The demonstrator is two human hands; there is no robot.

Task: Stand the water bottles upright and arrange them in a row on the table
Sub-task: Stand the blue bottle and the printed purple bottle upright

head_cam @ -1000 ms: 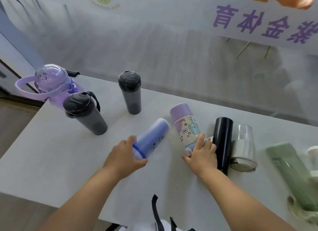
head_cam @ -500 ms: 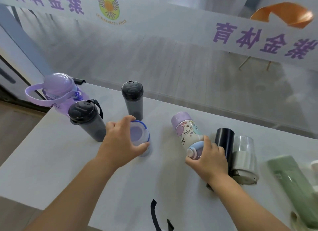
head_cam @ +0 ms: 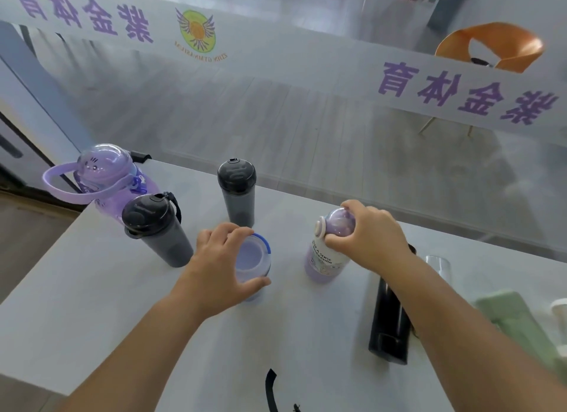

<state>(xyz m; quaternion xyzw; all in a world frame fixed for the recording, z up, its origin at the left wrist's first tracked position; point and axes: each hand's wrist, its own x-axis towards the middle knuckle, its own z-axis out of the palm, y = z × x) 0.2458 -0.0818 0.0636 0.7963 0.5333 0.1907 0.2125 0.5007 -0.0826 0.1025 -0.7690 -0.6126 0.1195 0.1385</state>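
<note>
My left hand [head_cam: 222, 263] grips the top of a pale blue bottle [head_cam: 253, 258] that stands upright mid-table. My right hand [head_cam: 366, 233] holds the purple cap of a cartoon-printed bottle [head_cam: 325, 258], also upright. Behind them stand a purple bottle with a strap [head_cam: 104, 175], a dark bottle with a loop [head_cam: 156, 230] and a dark grey bottle [head_cam: 237, 191]. On the right, a black bottle [head_cam: 389, 316], a clear-topped bottle [head_cam: 437, 266] and a green bottle [head_cam: 515, 322] lie on their sides.
The grey table [head_cam: 92, 304] has its left edge near the purple bottle and a glass wall along its far side. A black strap [head_cam: 271, 390] lies at the near edge. A white object [head_cam: 560, 312] shows at the far right.
The view tilted up. My left hand settled the pale blue bottle upright. My right hand raised the cartoon-printed bottle from lying to standing and now grips its cap.
</note>
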